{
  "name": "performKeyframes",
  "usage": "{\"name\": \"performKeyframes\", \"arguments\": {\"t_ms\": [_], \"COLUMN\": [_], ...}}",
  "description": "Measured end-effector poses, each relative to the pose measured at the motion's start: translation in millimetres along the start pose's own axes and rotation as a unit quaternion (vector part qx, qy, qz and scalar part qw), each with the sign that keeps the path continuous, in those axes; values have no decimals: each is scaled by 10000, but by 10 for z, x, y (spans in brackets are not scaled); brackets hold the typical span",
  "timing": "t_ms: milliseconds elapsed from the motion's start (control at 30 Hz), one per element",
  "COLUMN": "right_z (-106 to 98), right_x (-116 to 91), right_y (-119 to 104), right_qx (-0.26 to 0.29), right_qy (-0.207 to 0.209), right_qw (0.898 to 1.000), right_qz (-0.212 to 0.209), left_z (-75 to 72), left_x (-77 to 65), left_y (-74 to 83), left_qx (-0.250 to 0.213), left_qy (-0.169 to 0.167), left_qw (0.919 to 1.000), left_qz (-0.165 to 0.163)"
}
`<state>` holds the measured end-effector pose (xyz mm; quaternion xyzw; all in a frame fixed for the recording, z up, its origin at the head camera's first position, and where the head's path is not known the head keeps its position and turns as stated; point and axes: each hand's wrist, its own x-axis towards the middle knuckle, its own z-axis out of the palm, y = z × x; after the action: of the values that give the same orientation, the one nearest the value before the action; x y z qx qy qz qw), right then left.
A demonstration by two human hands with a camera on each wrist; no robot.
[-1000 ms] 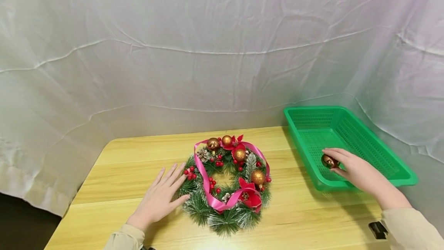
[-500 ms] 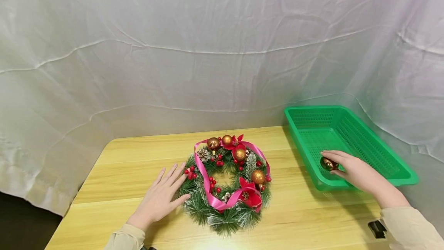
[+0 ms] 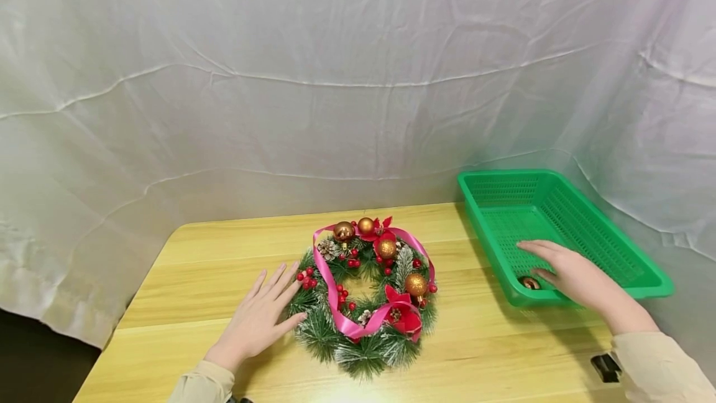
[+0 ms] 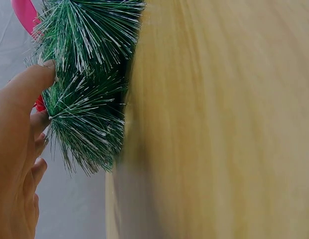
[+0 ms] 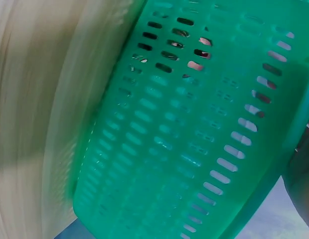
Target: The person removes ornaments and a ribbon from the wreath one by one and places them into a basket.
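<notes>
A green Christmas wreath (image 3: pixel 369 353) lies on the table, trimmed with a pink ribbon, red flowers, red berries and gold baubles. My left hand (image 3: pixel 260 319) is spread flat at its left side, thumb and fingers touching the needles; the left wrist view shows the thumb against the wreath's needles (image 4: pixel 84 124). On the right, my right hand (image 3: pixel 578 275) hovers over the near end of a green plastic basket (image 3: pixel 492 266), fingers apart and holding nothing. Below its fingertips a shiny brown bauble (image 3: pixel 529 282) sits in the basket, partly hidden by the near wall.
The wooden table (image 3: pixel 212 278) extends around the wreath and under the basket. Behind it hangs a pale fabric curtain (image 3: pixel 335 129). A small black object (image 3: pixel 606 367) shows beside the right sleeve. The slotted basket wall (image 5: pixel 159 124) fills most of the right wrist view.
My right hand lowered the brown bauble into the basket and let go; the bauble now sits lower, apart from the fingers. The left hand and wreath have stayed put.
</notes>
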<state>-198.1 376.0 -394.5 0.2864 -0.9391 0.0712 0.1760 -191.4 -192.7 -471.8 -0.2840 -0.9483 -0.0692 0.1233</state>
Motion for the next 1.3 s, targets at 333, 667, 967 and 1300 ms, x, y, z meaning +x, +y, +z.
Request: {"name": "performKeyframes", "arguments": {"t_ms": [333, 667, 967, 1300], "right_z": [-16, 309, 606, 752], "right_x": [278, 529, 664, 717], "right_y": [-480, -1026, -1279, -1346], "right_qx": [372, 951, 1358, 1492], "right_qy": [439, 372, 99, -107], "right_qw": [9983, 9941, 9886, 9865], "right_qz": [1, -379, -650, -662], "left_z": [14, 17, 15, 12], "left_x": [1, -9, -7, -10], "left_y": [-5, -6, -6, 3], "left_qx": [1, 26, -10, -81], "left_qy": [100, 100, 26, 34], "left_qw": [9999, 9999, 10000, 10000], "left_qz": [66, 53, -6, -36]}}
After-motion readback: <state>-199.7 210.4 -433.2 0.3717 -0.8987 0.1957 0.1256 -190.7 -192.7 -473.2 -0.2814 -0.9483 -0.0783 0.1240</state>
